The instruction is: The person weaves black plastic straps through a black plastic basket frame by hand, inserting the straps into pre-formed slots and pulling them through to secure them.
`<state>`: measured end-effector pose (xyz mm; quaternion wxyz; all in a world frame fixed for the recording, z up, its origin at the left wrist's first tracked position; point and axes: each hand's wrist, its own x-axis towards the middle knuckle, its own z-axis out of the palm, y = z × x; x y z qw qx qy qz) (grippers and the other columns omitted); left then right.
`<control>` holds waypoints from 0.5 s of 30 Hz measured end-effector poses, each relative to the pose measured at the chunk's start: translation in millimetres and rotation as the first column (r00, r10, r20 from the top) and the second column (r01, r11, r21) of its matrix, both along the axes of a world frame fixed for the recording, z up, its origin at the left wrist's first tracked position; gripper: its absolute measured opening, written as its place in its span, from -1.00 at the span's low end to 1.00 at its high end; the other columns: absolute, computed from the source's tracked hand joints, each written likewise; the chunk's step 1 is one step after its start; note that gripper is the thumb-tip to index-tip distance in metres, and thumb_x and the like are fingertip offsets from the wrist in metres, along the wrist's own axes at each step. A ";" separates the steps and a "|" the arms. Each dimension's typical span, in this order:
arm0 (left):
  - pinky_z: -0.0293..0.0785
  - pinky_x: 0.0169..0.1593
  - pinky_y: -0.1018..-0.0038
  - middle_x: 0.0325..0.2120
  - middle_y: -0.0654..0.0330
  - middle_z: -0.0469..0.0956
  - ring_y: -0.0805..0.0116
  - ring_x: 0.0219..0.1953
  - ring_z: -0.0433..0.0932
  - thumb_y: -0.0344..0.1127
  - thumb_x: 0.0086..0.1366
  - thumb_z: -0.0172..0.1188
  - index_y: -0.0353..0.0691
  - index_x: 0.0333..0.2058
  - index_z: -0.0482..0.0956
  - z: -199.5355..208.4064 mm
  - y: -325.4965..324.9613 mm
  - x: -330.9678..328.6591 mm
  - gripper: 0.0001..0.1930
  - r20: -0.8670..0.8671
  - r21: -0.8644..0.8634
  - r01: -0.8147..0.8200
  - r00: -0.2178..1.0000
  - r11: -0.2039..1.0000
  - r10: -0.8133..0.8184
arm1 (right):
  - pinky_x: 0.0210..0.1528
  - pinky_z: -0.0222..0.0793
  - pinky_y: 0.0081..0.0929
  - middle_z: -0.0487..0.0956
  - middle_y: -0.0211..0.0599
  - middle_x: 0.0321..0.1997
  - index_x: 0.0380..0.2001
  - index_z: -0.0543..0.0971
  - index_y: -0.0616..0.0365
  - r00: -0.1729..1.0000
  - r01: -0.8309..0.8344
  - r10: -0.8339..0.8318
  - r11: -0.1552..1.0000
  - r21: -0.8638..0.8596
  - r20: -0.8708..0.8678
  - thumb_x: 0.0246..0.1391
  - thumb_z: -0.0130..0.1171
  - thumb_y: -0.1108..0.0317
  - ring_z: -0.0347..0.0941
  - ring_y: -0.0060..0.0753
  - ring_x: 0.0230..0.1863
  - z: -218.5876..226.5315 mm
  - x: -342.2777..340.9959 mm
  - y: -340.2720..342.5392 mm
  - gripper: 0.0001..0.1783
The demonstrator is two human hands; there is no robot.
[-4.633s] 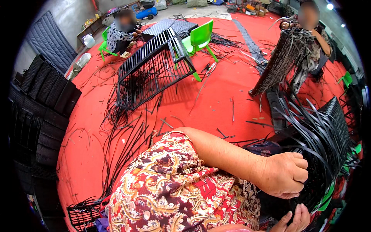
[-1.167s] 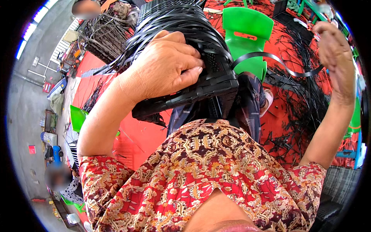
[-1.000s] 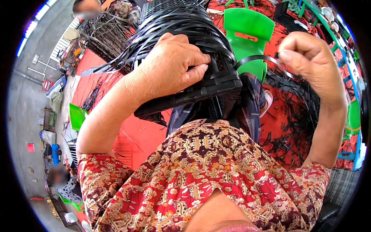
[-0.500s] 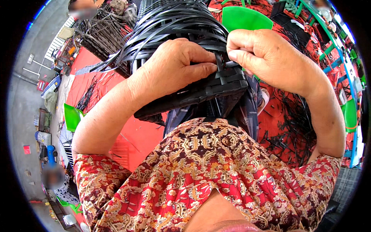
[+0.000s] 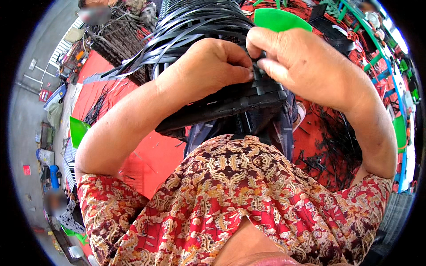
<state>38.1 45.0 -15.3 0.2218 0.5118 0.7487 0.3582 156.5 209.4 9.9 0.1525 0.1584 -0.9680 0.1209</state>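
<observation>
A black woven wicker piece (image 5: 222, 104) sits in front of me, its braided near edge close to my body. From its far side many loose flat black plastic strips (image 5: 191, 40) fan out to the left. My left hand (image 5: 217, 62) rests over the weave, thumb and forefinger pinched on a black strip near the right corner. Just right of it, my right hand (image 5: 297, 64) is closed with bent fingers beside the same corner. Whatever lies between its fingers is hidden. The two sets of fingertips are almost touching.
A green chair (image 5: 282, 20) stands beyond my right hand, and another green seat (image 5: 78, 131) is at left. Black strip scraps (image 5: 330, 148) litter the red floor covering (image 5: 153, 166). A bundle of brownish strips (image 5: 117, 40) lies at far left. Other people are around the edges.
My right hand has moved left and slightly away from me, closing the gap to my left hand. My left fingertips have shifted slightly right, still at the corner of the weave.
</observation>
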 end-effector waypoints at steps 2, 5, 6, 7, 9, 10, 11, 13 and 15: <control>0.42 -0.31 0.57 -0.58 0.31 0.55 0.60 -0.48 0.45 -0.33 0.16 0.23 -0.29 -0.36 0.62 -1.6 -1.7 -2.2 -0.86 0.100 0.013 -0.012 0.995 1.000 0.011 | -0.32 0.37 -0.15 0.52 -0.02 -0.51 -0.43 0.48 0.24 0.996 -0.006 0.007 1.000 0.021 -0.090 0.02 0.05 0.38 0.52 0.01 -0.39 10.3 -1.9 6.5 -0.87; 0.27 -0.43 0.70 -0.56 0.48 0.45 0.73 -0.51 0.33 -0.36 0.21 0.23 -0.23 -0.40 0.61 3.1 -4.1 3.9 -0.92 0.134 -0.034 -0.067 0.989 0.997 0.071 | -0.37 0.30 -0.42 0.42 -0.21 -0.54 -0.40 0.41 0.25 0.992 0.014 0.014 0.977 -0.212 0.127 0.03 0.09 0.45 0.41 -0.34 -0.46 19.6 1.3 11.3 -0.90; 0.26 -0.43 0.71 -0.56 0.48 0.45 0.74 -0.51 0.33 -0.36 0.22 0.23 -0.22 -0.40 0.61 2.2 -5.0 3.7 -0.92 0.147 -0.041 -0.073 0.986 0.997 0.078 | -0.34 0.31 -0.36 0.46 -0.19 -0.53 -0.41 0.45 0.25 0.991 -0.009 0.031 0.986 -0.168 0.132 0.06 0.07 0.40 0.44 -0.30 -0.44 22.6 0.8 15.8 -0.88; 0.25 -0.44 0.72 -0.57 0.48 0.45 0.75 -0.51 0.32 -0.36 0.22 0.22 -0.22 -0.40 0.61 0.7 -5.7 2.2 -0.92 0.161 -0.048 -0.080 0.983 0.996 0.087 | -0.32 0.33 -0.29 0.49 -0.16 -0.51 -0.42 0.48 0.25 0.989 -0.032 0.049 0.992 -0.123 0.139 0.09 0.05 0.36 0.48 -0.25 -0.42 29.3 0.8 19.4 -0.84; 0.23 -0.44 0.73 -0.58 0.48 0.45 0.74 -0.52 0.33 -0.35 0.21 0.23 -0.21 -0.41 0.61 4.0 -3.8 0.8 -0.92 0.167 -0.042 -0.052 0.984 0.998 0.058 | -0.29 0.34 -0.23 0.53 -0.12 -0.48 -0.43 0.52 0.24 0.989 -0.042 0.054 0.995 -0.093 0.138 0.09 0.05 0.31 0.50 -0.13 -0.37 38.1 7.8 22.8 -0.80; 0.23 -0.45 0.74 -0.58 0.48 0.45 0.74 -0.53 0.33 -0.35 0.20 0.24 -0.21 -0.41 0.61 10.9 -3.7 4.2 -0.92 0.145 -0.076 -0.074 0.986 0.994 0.084 | -0.28 0.34 -0.22 0.53 -0.10 -0.46 -0.43 0.52 0.24 0.990 -0.033 0.046 0.995 -0.099 0.135 0.07 0.05 0.31 0.49 -0.05 -0.35 41.9 12.6 21.5 -0.80; 0.22 -0.45 0.74 -0.58 0.48 0.45 0.73 -0.53 0.33 -0.35 0.20 0.25 -0.21 -0.41 0.61 15.6 -3.1 7.0 -0.92 0.117 -0.115 -0.100 0.987 0.988 0.113 | -0.28 0.34 -0.22 0.54 -0.09 -0.45 -0.44 0.52 0.24 0.982 0.035 -0.012 0.992 -0.123 0.188 0.06 0.06 0.30 0.49 -0.04 -0.34 45.2 11.6 18.6 -0.80; 0.25 -0.40 0.72 -0.51 0.44 0.50 0.70 -0.49 0.38 -0.36 0.18 0.26 -0.23 -0.39 0.62 13.7 -4.5 5.2 -0.92 0.207 -0.100 -0.119 0.969 0.988 0.138 | -0.27 0.35 -0.22 0.55 -0.08 -0.42 -0.44 0.52 0.23 0.949 0.172 -0.122 0.973 -0.153 0.292 0.04 0.06 0.29 0.50 -0.01 -0.32 52.1 9.5 10.3 -0.80; 0.29 -0.34 0.70 -0.46 0.41 0.54 0.68 -0.45 0.42 -0.37 0.18 0.25 -0.25 -0.37 0.63 7.5 -5.9 1.2 -0.91 0.292 -0.014 -0.104 0.951 0.995 0.103 | -0.27 0.35 -0.23 0.55 -0.06 -0.41 -0.44 0.52 0.24 0.977 0.089 -0.048 0.978 -0.190 0.206 0.05 0.06 0.30 0.50 -0.02 -0.32 45.7 12.0 14.0 -0.80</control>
